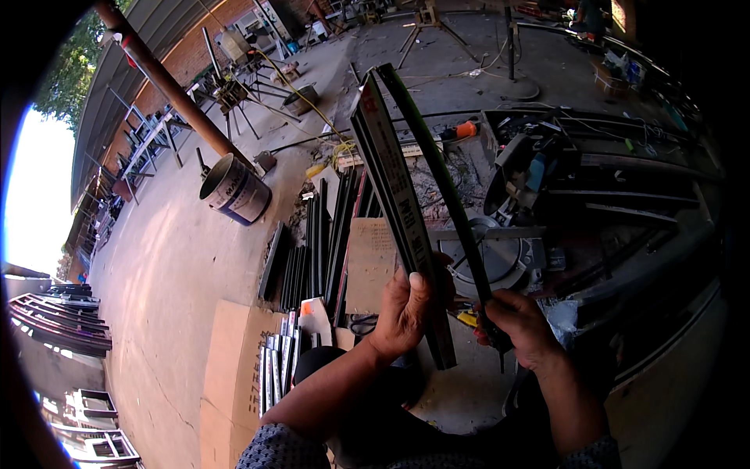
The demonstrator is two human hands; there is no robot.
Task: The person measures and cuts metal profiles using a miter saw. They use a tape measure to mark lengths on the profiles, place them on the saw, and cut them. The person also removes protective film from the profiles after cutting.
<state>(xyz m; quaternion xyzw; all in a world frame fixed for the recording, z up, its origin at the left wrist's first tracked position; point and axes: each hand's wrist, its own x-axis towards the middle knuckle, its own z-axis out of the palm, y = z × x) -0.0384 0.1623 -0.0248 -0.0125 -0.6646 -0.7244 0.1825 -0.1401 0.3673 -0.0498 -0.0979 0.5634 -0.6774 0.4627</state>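
My left hand [405, 311] is closed round a long dark metal profile [391, 180] with a printed pale film on one face. The profile stands upright and tilted, its lower end below the hand. In my right hand [522, 327] is the lower end of a thin dark strip [437, 168], fingers wrapped round it. The strip bows upward and meets the top of the profile, or passes close by it; I cannot tell if they are joined. Behind both hands sits a cut-off saw [488, 254] with a round metal base.
Dark profiles [316, 242] lie in rows beyond my left arm, beside flat cardboard [223, 383] and light-coloured bars [280, 356]. A bucket [236, 194] stands near a brown post [176, 94]. An orange-ended tool [466, 129] lies farther off. More long pieces [625, 195] fill the right side.
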